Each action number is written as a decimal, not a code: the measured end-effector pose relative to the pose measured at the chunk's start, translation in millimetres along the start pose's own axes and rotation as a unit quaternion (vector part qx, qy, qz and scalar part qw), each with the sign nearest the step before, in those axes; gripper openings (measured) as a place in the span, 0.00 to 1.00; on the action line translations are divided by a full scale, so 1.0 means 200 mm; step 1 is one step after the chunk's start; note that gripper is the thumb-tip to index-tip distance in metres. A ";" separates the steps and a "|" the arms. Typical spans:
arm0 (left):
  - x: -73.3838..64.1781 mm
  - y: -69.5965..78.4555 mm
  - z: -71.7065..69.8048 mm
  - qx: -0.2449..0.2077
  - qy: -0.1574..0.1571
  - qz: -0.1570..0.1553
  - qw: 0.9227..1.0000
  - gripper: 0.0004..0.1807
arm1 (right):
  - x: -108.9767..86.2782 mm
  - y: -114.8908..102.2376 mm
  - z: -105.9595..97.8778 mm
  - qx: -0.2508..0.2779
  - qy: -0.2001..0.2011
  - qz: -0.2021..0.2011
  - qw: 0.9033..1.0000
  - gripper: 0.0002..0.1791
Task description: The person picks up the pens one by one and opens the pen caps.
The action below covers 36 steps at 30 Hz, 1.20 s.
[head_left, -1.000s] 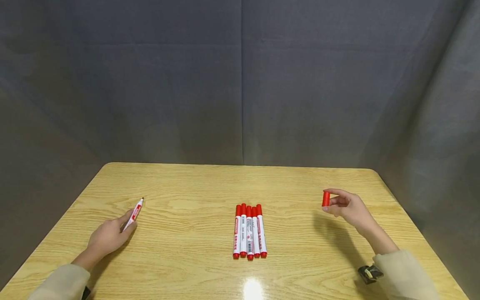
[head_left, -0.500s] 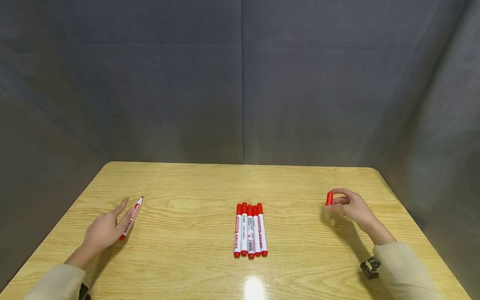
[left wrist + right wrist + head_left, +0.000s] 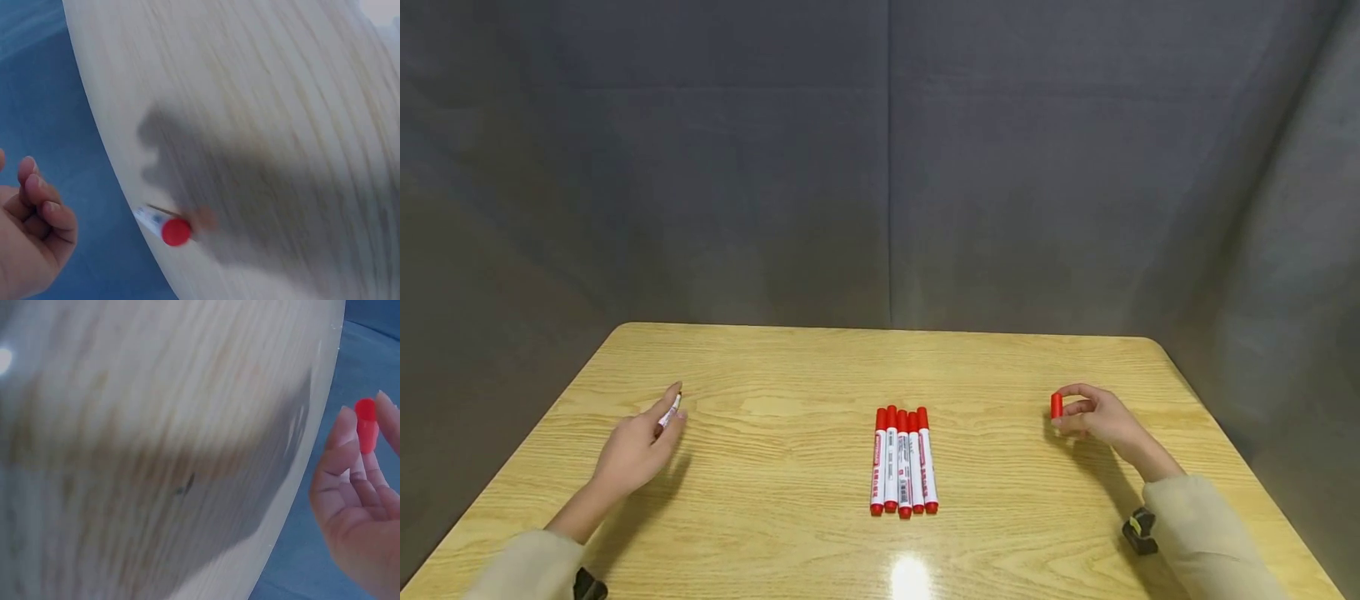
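An uncapped white-and-red marker (image 3: pixel 670 412) lies on the table at the left, tip pointing away from me. My left hand (image 3: pixel 634 450) hovers over it, and its thumb and forefinger hide part of the barrel. The left wrist view has the marker's red end (image 3: pixel 175 232) on the tabletop, apart from the loosely curled fingers (image 3: pixel 53 215). On the right, my right hand (image 3: pixel 1101 419) pinches a red marker cap (image 3: pixel 1057 406) between thumb and forefinger, above the table. The right wrist view shows the open end of that cap (image 3: pixel 366 410).
Several capped red-and-white markers (image 3: pixel 904 462) lie side by side in the middle of the wooden table (image 3: pixel 775 375). A dark grey curtain (image 3: pixel 880 167) hangs behind the table and along its sides. Light glares off the front of the tabletop.
My left hand has let go of the marker, leaving it on the table, and has lifted and shifted right over it. The right hand keeps the cap and has lowered slightly.
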<state>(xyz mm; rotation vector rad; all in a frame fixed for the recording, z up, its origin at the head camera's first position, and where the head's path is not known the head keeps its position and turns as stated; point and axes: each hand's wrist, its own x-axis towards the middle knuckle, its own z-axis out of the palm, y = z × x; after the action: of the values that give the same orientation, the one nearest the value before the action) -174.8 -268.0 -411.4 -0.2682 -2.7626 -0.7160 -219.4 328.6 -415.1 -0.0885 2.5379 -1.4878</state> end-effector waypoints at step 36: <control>-0.03 0.43 0.09 -0.154 -0.039 0.121 0.980 0.29 | 0.06 0.08 -0.02 -0.057 -0.048 0.007 0.997 0.34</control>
<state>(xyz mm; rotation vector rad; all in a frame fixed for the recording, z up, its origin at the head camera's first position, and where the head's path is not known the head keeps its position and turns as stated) -151.5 -184.8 -390.5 -0.6948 -2.6166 -1.0825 -230.7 338.6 -427.8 -0.1557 2.5391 -1.3002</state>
